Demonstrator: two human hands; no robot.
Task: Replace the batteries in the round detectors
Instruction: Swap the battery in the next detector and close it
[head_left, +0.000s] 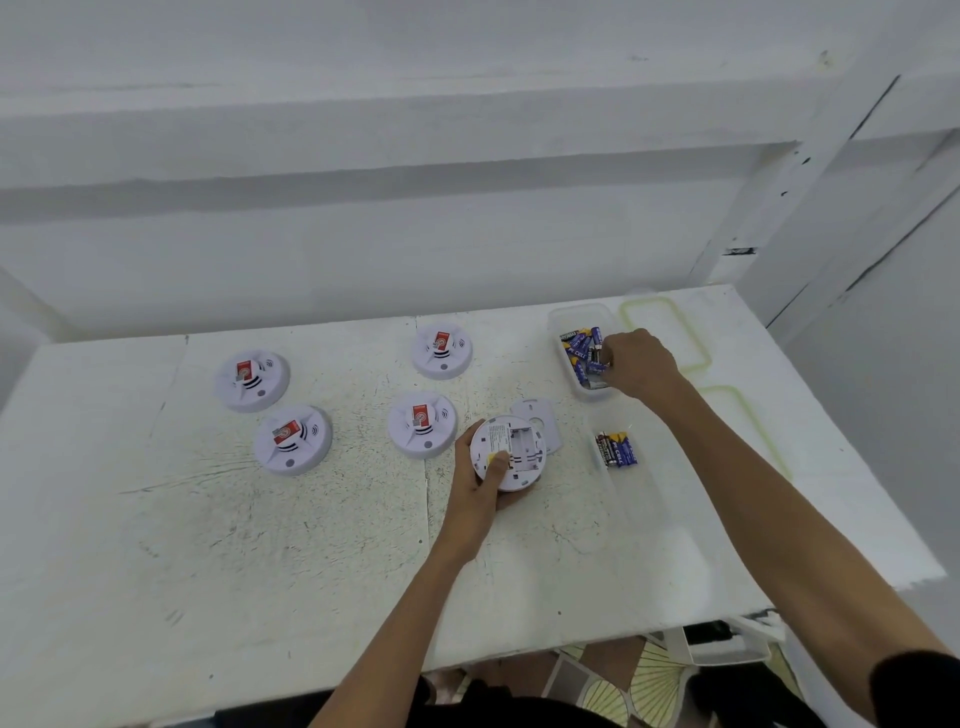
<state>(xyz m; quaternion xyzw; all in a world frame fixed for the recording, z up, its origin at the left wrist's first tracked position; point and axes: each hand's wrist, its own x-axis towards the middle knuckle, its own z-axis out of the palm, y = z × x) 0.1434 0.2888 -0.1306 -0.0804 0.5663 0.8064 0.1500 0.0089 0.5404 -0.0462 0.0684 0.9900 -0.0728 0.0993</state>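
Reaching into the clear box near the far right corner of the surface, the right hand has its fingers curled down among the loose batteries; whether they already pinch one I cannot tell. The left hand grips the open detector by its rim, back upward, its bay looking empty. That bay lies near-left of the right hand, nothing standing between. The batteries lie jumbled, so one will likely need turning to fit. The cover rests just behind the detector; a second box with a few batteries sits toward the right edge; four closed detectors stand further left.
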